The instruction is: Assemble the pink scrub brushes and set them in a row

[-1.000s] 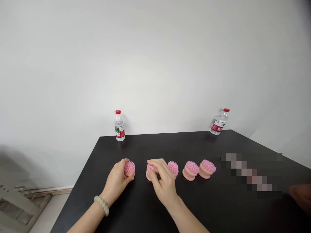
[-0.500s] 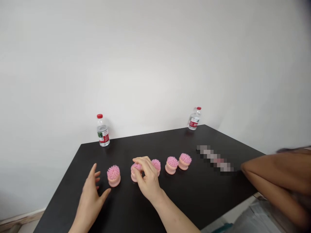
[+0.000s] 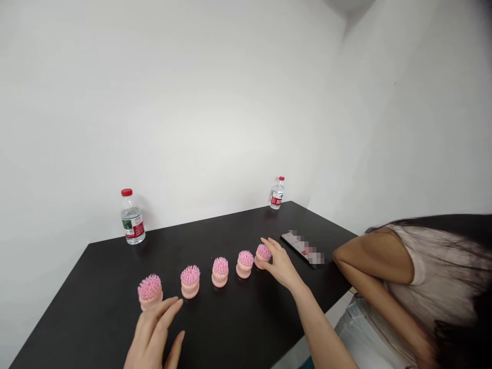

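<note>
Standing bristles-up on the black table [image 3: 230,328], five pink brushes [image 3: 220,272] are presumably left graspable by their bases, the rightmost brush [image 3: 264,251] framed by the right hand [image 3: 282,266] (clamping cannot be told), the left hand [image 3: 149,335] parted, empty.

The right hand [image 3: 280,263] is partly hiding the rightmost brush [image 3: 263,251]; the phone [image 3: 295,243] is appearing partly pixelated, its screen illegible.

No lettering can be read: the labels on the water bottle [image 3: 132,221] left of center and the water bottle [image 3: 277,196] right of center are too small; the phone [image 3: 301,248] screen, lower right, is pixelated.
</note>
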Demonstrator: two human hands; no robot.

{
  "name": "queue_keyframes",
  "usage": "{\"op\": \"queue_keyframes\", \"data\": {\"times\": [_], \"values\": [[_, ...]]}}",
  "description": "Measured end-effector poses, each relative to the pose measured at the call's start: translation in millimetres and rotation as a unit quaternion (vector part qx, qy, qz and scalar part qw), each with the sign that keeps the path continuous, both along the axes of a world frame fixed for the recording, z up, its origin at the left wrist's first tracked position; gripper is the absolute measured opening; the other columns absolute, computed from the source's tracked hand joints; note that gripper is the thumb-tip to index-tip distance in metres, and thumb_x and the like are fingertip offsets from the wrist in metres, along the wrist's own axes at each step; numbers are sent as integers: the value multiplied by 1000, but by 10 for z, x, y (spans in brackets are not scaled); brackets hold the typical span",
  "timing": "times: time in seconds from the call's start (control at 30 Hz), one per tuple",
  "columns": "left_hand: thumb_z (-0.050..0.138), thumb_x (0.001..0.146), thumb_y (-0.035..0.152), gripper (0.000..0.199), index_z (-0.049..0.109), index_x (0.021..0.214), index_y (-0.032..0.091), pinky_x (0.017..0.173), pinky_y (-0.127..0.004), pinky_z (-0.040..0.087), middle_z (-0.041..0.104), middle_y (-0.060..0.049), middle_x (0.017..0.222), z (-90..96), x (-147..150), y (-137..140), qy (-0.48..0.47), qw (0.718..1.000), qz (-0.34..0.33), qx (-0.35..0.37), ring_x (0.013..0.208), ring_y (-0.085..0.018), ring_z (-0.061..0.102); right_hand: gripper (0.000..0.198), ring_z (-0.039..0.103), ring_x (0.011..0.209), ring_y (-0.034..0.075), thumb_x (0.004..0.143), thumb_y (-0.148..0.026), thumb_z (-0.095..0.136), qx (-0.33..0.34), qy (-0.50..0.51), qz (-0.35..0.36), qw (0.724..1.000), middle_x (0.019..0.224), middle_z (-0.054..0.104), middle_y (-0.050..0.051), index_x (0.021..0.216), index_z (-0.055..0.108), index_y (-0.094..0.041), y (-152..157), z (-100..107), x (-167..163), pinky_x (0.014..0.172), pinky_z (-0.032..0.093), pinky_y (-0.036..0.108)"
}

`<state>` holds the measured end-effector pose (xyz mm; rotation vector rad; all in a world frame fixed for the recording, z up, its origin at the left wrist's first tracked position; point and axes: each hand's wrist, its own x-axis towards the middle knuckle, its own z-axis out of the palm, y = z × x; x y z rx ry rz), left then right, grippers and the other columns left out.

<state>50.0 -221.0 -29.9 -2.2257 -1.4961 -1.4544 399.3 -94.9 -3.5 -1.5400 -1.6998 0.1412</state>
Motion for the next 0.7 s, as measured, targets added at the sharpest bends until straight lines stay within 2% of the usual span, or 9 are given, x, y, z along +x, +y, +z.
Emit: {"op": "queue_keyframes", "data": {"times": [0.1,0.17,0.27,0.33,0.37,0.43,0.53,0.6,0.7], "values": [[54,95,21,37,56,130,32,98,-44,54,64,-9,123,37,155,23,6,999,-36,12,117,-29,62,44,67,112,29,75,-14,66,-18,-4,27,999,121,69,12,119,71,-19,59,-21,11,99,51,47],[54,95,20,35,59,127,32,95,-42,55,65,-9,122,45,191,31,15,999,-47,18,114,-29,64,36,69,105,28,79,-16,62,-15,3,23,1000,113,71,11,115,70,-18,23,29,23,97,52,47],[57,95,23,31,61,124,31,95,-41,56,66,-10,119,80,188,28,15,998,-59,18,111,-28,65,35,67,106,31,84,-25,62,4,23,-12,1000,116,67,14,118,64,-18,-177,187,-15,93,53,52],[60,94,29,31,60,125,30,96,-41,56,66,-10,121,153,177,22,7,998,-66,10,112,-29,66,35,67,106,30,87,-33,63,13,56,-6,998,120,66,12,120,60,-21,-390,320,-158,90,56,48],[63,92,34,34,58,126,30,95,-41,57,66,-11,122,206,174,21,7,997,-73,4,113,-30,66,37,68,107,28,86,-35,67,9,116,41,992,120,66,11,120,58,-22,-503,386,-273,89,57,43],[69,88,43,46,54,130,30,93,-42,59,66,-12,126,336,173,31,7,996,-93,-10,114,-31,67,41,70,103,25,85,-33,69,-26,221,181,958,117,67,9,122,55,-23,-705,499,-572,86,59,37],[71,80,60,67,48,134,27,84,-41,62,67,-14,125,517,164,77,-26,992,-118,-34,107,-32,70,49,69,106,24,81,-22,70,-62,269,307,911,118,66,9,127,54,-23,-858,601,-1062,91,57,37],[71,80,60,61,51,127,27,78,-40,63,70,-11,115,580,127,120,-51,992,-105,-42,96,-29,72,51,67,108,24,78,-15,69,-74,265,348,896,118,66,8,127,57,-24,-839,628,-1324,92,57,38],[72,85,44,37,54,111,26,72,-37,63,70,-9,107,567,15,172,-57,997,-53,-27,93,-27,72,47,67,105,24,76,-15,72,-96,238,390,884,116,66,6,121,63,-25,-689,644,-1584,87,58,36]]}}
